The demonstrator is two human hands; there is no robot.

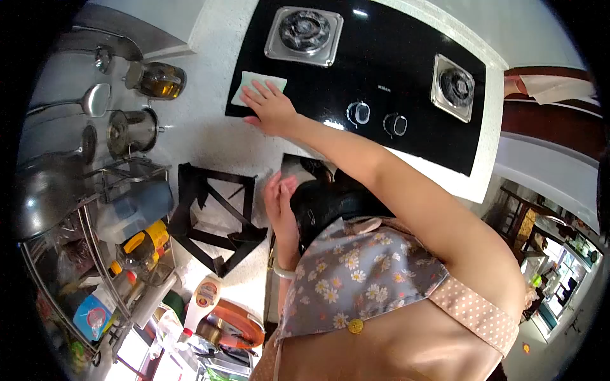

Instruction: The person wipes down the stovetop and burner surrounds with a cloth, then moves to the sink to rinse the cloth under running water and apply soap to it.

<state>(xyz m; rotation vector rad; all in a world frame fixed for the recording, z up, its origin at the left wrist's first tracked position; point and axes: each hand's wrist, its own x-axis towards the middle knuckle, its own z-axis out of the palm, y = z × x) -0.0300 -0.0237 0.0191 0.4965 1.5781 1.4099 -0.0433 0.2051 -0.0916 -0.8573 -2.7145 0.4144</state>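
Note:
My right hand (272, 109) lies flat with spread fingers on a folded pale green cloth (240, 94), at the near left corner of the black glass hob (375, 70). My right arm reaches across from the right. Nearer my body, my left hand (279, 198) is raised by the counter's front edge, its fingers loosely bent and apart, with nothing visible in it. A pale bracelet (283, 273) circles that wrist. To its left, a black metal pot stand (184, 219) rests on the white counter (210, 136).
Two burners (305, 30) (456, 87) and two knobs (359, 113) are set in the hob. Left are an oil jar (162, 80), a metal cup (133, 131), hanging utensils (95, 100), a wok (47, 197) and a bottle rack (105, 254). A squeeze bottle (204, 301) stands below the pot stand.

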